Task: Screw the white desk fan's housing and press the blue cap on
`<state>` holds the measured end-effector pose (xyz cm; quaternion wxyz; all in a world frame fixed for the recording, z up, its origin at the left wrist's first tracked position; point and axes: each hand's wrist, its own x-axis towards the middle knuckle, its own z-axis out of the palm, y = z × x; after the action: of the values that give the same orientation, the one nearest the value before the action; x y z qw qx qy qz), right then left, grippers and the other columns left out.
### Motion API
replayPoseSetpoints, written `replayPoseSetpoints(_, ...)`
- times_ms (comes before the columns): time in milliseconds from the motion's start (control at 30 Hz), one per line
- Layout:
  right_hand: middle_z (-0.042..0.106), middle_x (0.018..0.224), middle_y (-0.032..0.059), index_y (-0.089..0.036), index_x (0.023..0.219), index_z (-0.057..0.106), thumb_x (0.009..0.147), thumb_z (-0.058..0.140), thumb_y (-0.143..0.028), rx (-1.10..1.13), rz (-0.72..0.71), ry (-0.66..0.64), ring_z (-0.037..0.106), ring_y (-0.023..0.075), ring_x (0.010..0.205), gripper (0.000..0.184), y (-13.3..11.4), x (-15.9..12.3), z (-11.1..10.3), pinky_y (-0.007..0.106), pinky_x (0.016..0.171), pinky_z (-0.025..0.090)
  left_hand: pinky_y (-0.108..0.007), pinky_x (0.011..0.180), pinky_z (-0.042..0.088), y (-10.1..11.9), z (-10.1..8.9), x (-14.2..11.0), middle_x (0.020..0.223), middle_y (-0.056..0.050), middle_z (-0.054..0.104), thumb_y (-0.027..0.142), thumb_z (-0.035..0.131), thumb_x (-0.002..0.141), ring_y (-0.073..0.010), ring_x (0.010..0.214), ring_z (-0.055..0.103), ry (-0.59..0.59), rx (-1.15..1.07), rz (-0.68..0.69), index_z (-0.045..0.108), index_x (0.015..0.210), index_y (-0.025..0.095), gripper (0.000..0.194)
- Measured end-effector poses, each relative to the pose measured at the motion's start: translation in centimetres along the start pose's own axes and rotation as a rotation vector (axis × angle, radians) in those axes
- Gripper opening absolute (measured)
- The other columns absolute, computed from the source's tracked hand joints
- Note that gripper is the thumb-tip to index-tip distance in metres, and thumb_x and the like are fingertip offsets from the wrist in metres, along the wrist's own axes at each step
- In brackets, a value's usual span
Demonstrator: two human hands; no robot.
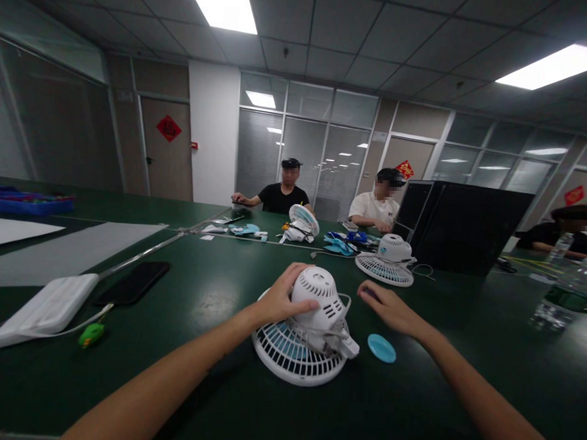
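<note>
A small white electric fan (304,361) lies grille-down on the green table, its rounded motor housing facing up. My left hand (285,295) is closed around the left side of that housing, thumb across its front. Pale blue blades show through the grille, and a white cable is bundled against the fan's right side. Apart from the fan, to its right, my right hand (387,305) hovers with its fingers bent together. Whatever it may hold is hidden. Just below this hand lies a round light-blue cap (381,348).
Behind stands another white fan (393,252), beside a large black box (459,226). Across the table, two people sit near a third fan (303,223) and blue parts. At left lie a white power bank (44,307) and a black phone (134,283); a clear bottle (568,287) stands right.
</note>
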<state>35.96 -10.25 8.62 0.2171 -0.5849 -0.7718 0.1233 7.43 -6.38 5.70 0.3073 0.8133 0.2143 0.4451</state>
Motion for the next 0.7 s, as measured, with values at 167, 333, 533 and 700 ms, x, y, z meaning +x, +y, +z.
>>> replayPoseSetpoints(167, 0.063, 0.08, 0.0041, -0.017, 0.114, 0.06, 0.09, 0.05, -0.045, 0.262, -0.164, 0.04, 0.06, 0.0166, 0.067, 0.038, -4.9, 0.5, -5.2, 0.029, 0.056, 0.045, -0.048, 0.108, 0.037, -0.3, -0.2, 0.2, 0.126, -0.011, 0.052, 0.048, 0.073, 0.072, -0.0311, 0.119, 0.051, 0.013, 0.05, 0.014, 0.045, 0.141, 0.02, 0.079)
replayPoseSetpoints(333, 0.069, 0.076, 0.004, -0.017, 0.127, 0.05, 0.089, 0.055, -0.05, 0.54, -0.348, 0.228, 0.065, 0.015, 0.059, 0.05, -9.5, 1.3, -6.9, 0.024, 0.048, 0.046, -0.049, 0.111, 0.031, 0.1, -0.4, -0.1, 0.142, -0.013, 0.048, 0.044, 0.063, 0.081, -0.0327, 0.127, 0.046, -0.026, 0.026, 0.065, 0.036, 0.145, 0.02, 0.074)
replayPoseSetpoints(533, 0.06, 0.063, -0.0049, -0.02, 0.114, 0.05, 0.092, 0.052, -0.05, 0.621, -0.496, 0.525, 0.045, 0.0048, 0.033, 0.038, -12.1, 3.5, -4.3, 0.017, 0.032, 0.032, -0.039, 0.095, 0.043, 2.3, 0.6, 0.2, 0.115, -0.008, 0.063, 0.043, 0.056, 0.083, -0.0269, 0.106, 0.058, 0.075, 0.043, -0.04, 0.052, 0.12, 0.018, 0.045)
replayPoseSetpoints(700, 0.056, 0.064, -0.0073, -0.021, 0.111, 0.048, 0.092, 0.051, -0.049, 0.68, -0.537, 0.459, 0.046, 0.0042, 0.033, 0.034, -12.0, 4.3, -2.7, 0.016, 0.032, 0.034, -0.034, 0.085, 0.046, 3.4, 1.3, 1.0, 0.1, -0.004, 0.064, 0.042, 0.063, 0.078, -0.0218, 0.091, 0.059, 0.133, 0.068, -0.16, 0.052, 0.11, 0.019, 0.041)
